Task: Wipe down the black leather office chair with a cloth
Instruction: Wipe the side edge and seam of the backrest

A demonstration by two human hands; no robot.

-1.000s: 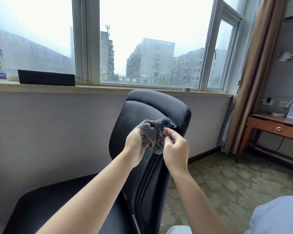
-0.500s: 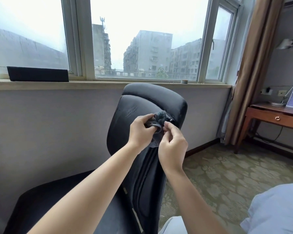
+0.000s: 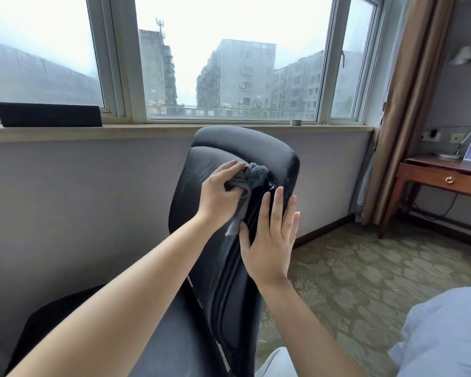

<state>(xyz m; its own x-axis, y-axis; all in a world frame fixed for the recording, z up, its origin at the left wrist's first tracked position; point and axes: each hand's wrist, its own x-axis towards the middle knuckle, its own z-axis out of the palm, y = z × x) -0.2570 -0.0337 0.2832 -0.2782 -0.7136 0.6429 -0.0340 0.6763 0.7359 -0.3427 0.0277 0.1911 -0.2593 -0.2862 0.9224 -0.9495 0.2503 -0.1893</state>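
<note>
The black leather office chair (image 3: 245,148) stands in front of me, seen from its side, backrest upright and seat at the lower left. My left hand (image 3: 219,193) grips a bunched grey-blue cloth (image 3: 252,174) and holds it against the upper backrest, with a loose end hanging down. My right hand (image 3: 269,235) lies flat with straight fingers on the backrest's side edge, just below and right of the cloth.
A window sill (image 3: 147,129) runs behind the chair with a black bar-shaped object (image 3: 48,114) on it at left. A brown curtain (image 3: 411,104) hangs at right beside a wooden desk (image 3: 443,172) with a lamp. Patterned carpet (image 3: 365,268) covers the floor at right.
My right hand let go of the cloth and now lies flat on the backrest edge. My left hand keeps the cloth and has brought it onto the upper backrest.
</note>
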